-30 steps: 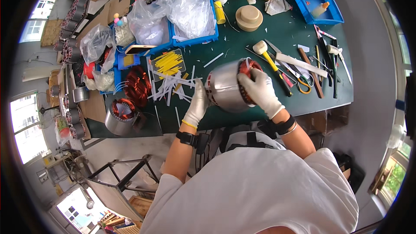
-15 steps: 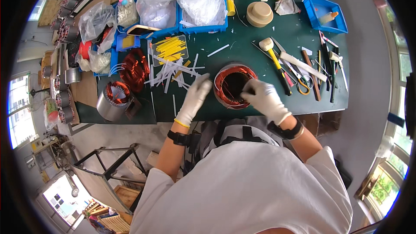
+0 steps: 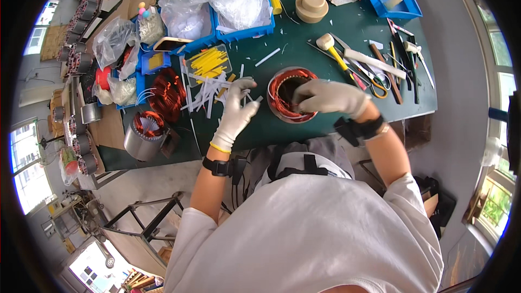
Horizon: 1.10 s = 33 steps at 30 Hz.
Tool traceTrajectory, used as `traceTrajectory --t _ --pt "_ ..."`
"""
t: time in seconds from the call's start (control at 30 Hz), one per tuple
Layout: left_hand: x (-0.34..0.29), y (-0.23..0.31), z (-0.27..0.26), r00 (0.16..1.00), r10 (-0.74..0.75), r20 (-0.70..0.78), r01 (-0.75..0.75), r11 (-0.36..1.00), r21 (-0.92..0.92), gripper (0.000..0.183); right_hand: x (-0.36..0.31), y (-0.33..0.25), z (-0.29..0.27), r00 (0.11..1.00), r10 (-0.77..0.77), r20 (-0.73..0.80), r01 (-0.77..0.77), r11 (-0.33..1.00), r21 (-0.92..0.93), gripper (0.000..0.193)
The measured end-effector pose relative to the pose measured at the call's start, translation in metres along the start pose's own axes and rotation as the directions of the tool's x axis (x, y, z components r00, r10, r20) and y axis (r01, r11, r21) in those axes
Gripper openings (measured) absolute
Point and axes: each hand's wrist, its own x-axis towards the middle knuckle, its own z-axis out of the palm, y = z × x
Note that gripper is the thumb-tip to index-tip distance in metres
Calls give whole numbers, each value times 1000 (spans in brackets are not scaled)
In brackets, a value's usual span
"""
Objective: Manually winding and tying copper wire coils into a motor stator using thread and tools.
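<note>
A stator [image 3: 274, 107], a round metal ring with copper-red windings around its inner edge, stands in front of me on the green table. My right hand [image 3: 331, 97], in a white glove, reaches over its right side. Its fingers are bent together at the opening, and what they pinch, if anything, is hidden. My left hand [image 3: 236, 115], gloved too, is left of the stator beside a pile of white strips [image 3: 209, 95]. Its thumb and forefinger are apart, with a narrow pale strip showing near them; I cannot make out any grip on it.
A tray of yellow strips [image 3: 209, 64] lies beyond the pile. To the left are copper coils [image 3: 166, 95] and another stator [image 3: 145, 144]. Blue bins [image 3: 244, 33] with plastic bags stand at the back. A mallet [image 3: 334, 54], scissors [image 3: 378, 89] and several tools lie right.
My left hand has shifted slightly left and its fingers have spread. My right hand has turned more sideways over the stator, its forearm swinging outward. The whole view has tilted a little.
</note>
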Motion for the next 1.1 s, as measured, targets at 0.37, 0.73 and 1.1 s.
traceTrajectory --t 0.37,0.73,1.1 --pt "-24 32 46 976 0 216 -4 1000 19 22 -103 -45 10 729 79 -680 274 877 394 18" --pt "12 107 -31 995 70 -72 -78 991 -107 18 38 33 49 972 123 -199 -232 396 -888 37" --pt "50 46 33 767 -202 609 -433 537 724 23 -77 75 -80 803 -271 -530 541 704 460 24"
